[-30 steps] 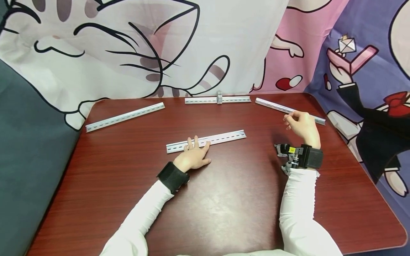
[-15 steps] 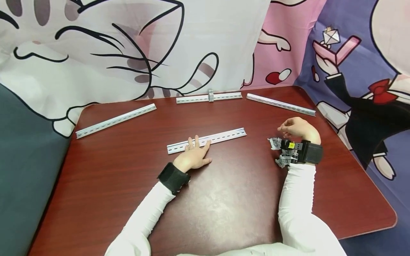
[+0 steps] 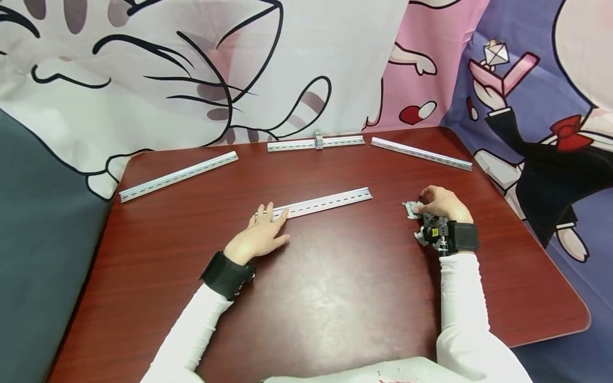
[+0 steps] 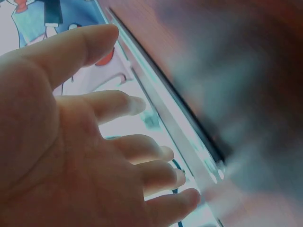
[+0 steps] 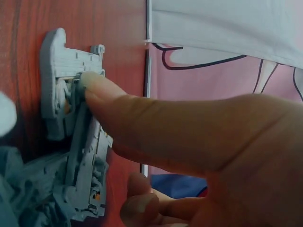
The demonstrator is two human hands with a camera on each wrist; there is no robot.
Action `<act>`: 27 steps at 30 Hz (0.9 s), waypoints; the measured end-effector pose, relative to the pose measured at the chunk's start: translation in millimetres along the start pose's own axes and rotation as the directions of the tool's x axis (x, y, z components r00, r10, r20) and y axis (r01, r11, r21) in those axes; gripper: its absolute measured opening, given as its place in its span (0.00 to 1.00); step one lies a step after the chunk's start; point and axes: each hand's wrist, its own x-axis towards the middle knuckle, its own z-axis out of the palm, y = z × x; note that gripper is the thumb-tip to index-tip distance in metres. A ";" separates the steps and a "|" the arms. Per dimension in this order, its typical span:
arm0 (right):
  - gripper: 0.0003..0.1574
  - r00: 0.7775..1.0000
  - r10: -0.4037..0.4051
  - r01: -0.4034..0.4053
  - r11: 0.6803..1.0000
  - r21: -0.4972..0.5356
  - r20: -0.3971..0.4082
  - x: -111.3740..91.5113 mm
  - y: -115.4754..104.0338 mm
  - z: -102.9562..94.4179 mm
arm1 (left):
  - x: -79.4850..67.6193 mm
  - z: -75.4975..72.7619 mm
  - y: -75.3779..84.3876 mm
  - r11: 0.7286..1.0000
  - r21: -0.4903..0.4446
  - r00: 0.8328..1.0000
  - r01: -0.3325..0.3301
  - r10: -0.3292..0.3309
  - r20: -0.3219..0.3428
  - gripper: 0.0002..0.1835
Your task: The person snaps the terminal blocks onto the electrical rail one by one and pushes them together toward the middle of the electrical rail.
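My left hand [image 3: 256,238] lies at the left end of a slotted metal mounting rail [image 3: 330,204] in the middle of the table. Its fingers are spread, fingertips overlapping the rail; in the left wrist view the fingers [image 4: 156,175] stretch toward a blurred metal strip. My right hand [image 3: 447,205] is over a small group of grey terminal blocks [image 3: 413,209] on the right. In the right wrist view the thumb tip touches a grey terminal block [image 5: 80,64], with others [image 5: 42,175] close below. The other fingers are curled; I cannot tell whether they pinch the block.
Another rail [image 3: 179,176] lies at the back left, and one [image 3: 421,154] at the back right. At the back edge a rail [image 3: 292,145] carries a grey block [image 3: 318,139]. Printed fabric [image 3: 349,64] hangs behind the brown table [image 3: 335,298].
My right hand has come back from near the back right rail and down to the grey blocks. My left hand has shifted left along the rail to its end.
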 end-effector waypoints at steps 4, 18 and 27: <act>0.33 1.000 0.011 -0.010 1.000 0.023 -0.009 -4.1 5.0 -0.1 | -14.4 1.1 -14.9 1.000 -0.005 1.000 0.004 -0.005 -0.018 0.36; 0.21 0.995 0.016 -0.013 1.000 0.023 -0.102 -5.8 9.3 -3.7 | -29.3 7.3 -40.5 0.999 0.031 0.999 -0.026 0.027 -0.032 0.37; 0.17 0.985 -0.119 0.129 0.989 0.070 -0.124 -6.8 -17.2 -3.0 | -29.8 8.8 -43.3 0.998 0.062 0.999 -0.018 0.021 -0.038 0.37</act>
